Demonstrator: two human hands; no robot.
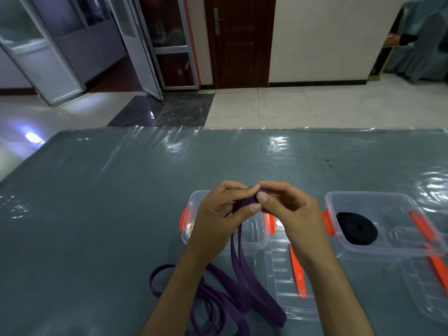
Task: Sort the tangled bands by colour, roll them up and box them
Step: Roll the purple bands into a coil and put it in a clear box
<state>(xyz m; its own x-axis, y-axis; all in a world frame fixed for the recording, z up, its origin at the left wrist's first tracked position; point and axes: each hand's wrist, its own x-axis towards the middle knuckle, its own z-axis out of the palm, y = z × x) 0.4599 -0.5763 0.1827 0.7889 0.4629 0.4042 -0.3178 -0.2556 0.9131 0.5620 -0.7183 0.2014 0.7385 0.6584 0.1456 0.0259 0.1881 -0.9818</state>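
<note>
At the centre of the frame, the left hand and the right hand meet, fingers and thumbs curled and pinching the rolled end of a flat purple elastic band. Its loose length trails toward the lower edge across the grey plastic-covered table. Behind the hands sits a clear plastic box with orange clips; at right, a matching clear box holds a coiled black band.

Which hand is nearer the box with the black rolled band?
The right hand. It is just left of that box, pinching the purple band; the left hand grips the band farther left.
</note>
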